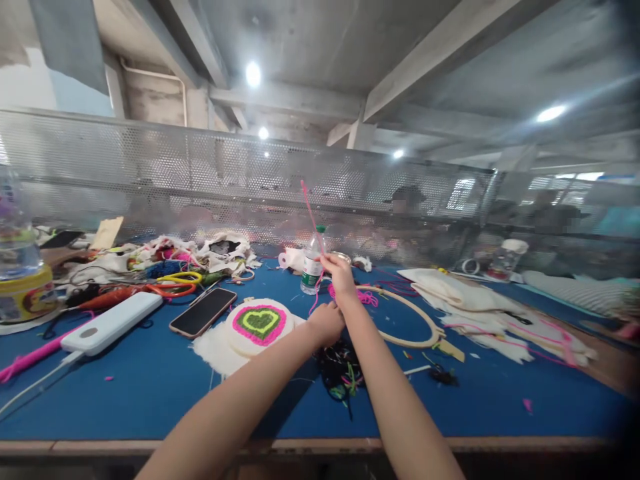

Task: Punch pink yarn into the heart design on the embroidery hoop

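While a perforated metal screen (225, 167) backs the blue tabletop (150, 400) beneath a concrete ceiling (310, 40) with lit lamps (253, 75), pink yarn (309, 205) occupies the middle: one strand drawn upward, pinched in the right hand (340, 275). Left hand (327, 325): fingers curled, just below; whether it grips cannot be told. Containers: clear bottle (310, 268), green cap, behind the hands; yellow tub (27, 297), far left; clear jar (503, 260), white lid, right, contents indistinct.
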A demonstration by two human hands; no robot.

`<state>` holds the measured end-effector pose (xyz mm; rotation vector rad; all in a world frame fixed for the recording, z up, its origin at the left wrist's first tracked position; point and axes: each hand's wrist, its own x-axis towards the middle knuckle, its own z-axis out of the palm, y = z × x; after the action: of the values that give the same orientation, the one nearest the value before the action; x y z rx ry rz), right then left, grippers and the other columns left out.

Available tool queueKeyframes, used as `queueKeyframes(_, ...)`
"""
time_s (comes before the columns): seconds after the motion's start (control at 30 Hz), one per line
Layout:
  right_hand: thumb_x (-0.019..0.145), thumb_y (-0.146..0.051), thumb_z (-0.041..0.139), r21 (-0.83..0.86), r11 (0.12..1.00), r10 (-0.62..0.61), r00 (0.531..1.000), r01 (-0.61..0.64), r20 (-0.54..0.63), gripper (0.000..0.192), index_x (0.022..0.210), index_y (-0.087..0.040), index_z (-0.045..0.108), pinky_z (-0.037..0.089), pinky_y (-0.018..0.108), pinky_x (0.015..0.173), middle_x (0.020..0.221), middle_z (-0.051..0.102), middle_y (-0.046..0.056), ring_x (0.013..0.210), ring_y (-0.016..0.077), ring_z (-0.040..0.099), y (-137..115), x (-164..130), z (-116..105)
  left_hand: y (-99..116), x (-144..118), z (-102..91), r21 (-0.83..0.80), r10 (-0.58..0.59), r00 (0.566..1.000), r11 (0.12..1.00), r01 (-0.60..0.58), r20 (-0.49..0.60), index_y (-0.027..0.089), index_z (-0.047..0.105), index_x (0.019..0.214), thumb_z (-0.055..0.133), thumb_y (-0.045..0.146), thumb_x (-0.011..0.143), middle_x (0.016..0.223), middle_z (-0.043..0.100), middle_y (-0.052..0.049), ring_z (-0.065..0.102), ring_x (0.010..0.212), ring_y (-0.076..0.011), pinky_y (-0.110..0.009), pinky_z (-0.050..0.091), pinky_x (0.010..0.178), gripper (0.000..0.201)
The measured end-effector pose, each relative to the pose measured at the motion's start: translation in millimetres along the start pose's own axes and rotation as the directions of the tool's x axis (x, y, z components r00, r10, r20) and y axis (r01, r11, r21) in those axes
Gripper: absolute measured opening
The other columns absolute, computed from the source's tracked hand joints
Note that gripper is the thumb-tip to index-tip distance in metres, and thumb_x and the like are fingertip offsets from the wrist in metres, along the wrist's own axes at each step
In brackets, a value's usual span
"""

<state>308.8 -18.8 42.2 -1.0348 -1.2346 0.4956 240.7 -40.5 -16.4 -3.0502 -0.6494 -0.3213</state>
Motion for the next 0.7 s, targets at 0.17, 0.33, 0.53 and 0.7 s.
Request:
queueKeyframes(0.17,0.060,-0.039,0.053,0.026,0.998,0.060,0.995,-0.063,0.076,0.023,0.065,-0.019,0.064,0.035,0.027,0.068,0.070,0.060,0.001,0.073,0.0160,0.050,-1.6,0.0,1.5,-3.3,12.3,19.1,-0.042,0.013,0.996,0.999,-0.017,-0.090,0.015,0.052,0.113,0.039,0.012,0.079,0.119,0.051,-0.015,0.044,0.113,-0.0265,-0.041,0.034,0.094,0.036)
queueKeyframes(0.33,0.058,-0.039,0.057,-0.011,0.982,0.187,0.966,-0.188,0.178,0.023,0.066,-0.019,0.065,0.035,0.027,0.067,0.071,0.061,0.001,0.073,0.0151,0.050,-0.7,-1.2,-0.8,-7.6,0.8,14.8,0.113,0.133,0.990,0.985,-0.128,-0.042,0.011,0.054,0.107,0.042,0.009,0.078,0.109,0.057,-0.017,0.050,0.104,-0.0258,-0.038,0.041,0.085,0.032)
queueKeyframes(0.53,0.056,-0.040,0.061,-0.013,0.971,0.236,0.938,-0.240,0.255,0.026,0.068,-0.018,0.066,0.036,0.026,0.067,0.074,0.063,0.002,0.076,0.0157,0.052,3.8,0.6,-6.5,-10.0,-43.5,-21.4,-0.180,0.158,0.982,0.968,-0.175,-0.108,0.018,0.057,0.086,0.044,0.010,0.078,0.093,0.063,-0.008,0.057,0.088,-0.0168,-0.027,0.044,0.077,0.017)
queueKeyframes(0.7,0.061,-0.041,0.056,-0.091,0.989,0.136,0.963,-0.118,0.233,0.024,0.064,-0.018,0.064,0.037,0.028,0.066,0.068,0.063,0.002,0.072,0.0169,0.054,9.2,-0.3,0.3,-54.6,-96.7,-72.1,-0.900,-0.244,0.940,0.420,-0.119,-0.238,0.016,0.056,0.082,0.053,0.031,0.075,0.078,0.066,-0.009,0.062,0.065,-0.0157,-0.025,0.047,0.060,0.016)
